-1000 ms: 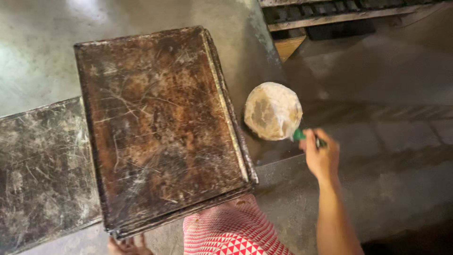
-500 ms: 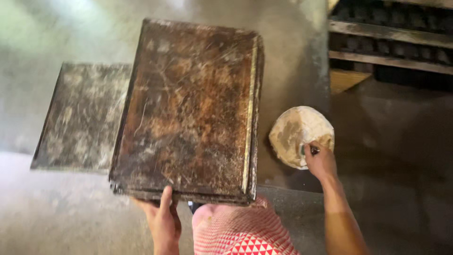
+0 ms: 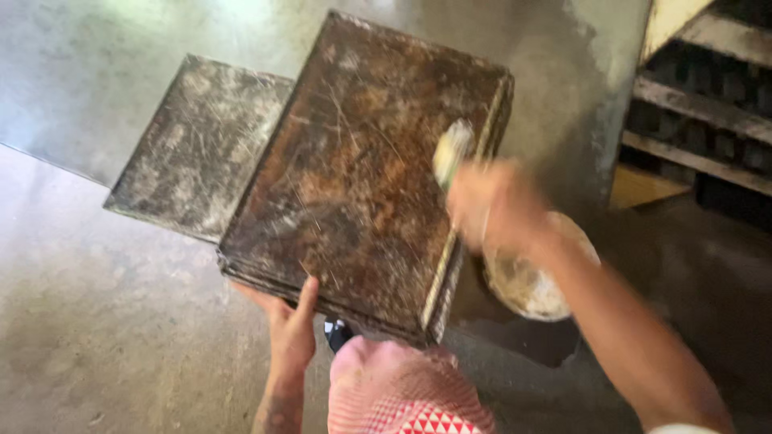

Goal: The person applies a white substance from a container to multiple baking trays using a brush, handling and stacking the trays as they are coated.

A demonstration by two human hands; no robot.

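Observation:
A stack of dark, scratched, rust-brown baking trays (image 3: 362, 169) fills the middle of the view, tilted a little. My left hand (image 3: 291, 321) grips the stack's near edge from below, thumb on top. My right hand (image 3: 492, 205), blurred by motion, is over the tray's right edge and is closed on a brush (image 3: 450, 151) with pale bristles that touch the tray surface. A round pale bowl (image 3: 531, 285) sits just behind my right wrist, partly hidden by my arm.
A second, greyer floured tray (image 3: 197, 145) lies flat to the left on the steel table (image 3: 80, 72). Wooden rack shelves (image 3: 708, 88) stand at the upper right. My red-and-white patterned clothing (image 3: 402, 398) shows at the bottom, above the concrete floor (image 3: 104, 337).
My right hand has lifted the brush out of the bowl and swung it left onto the tray. The left hand keeps holding the stack's near edge.

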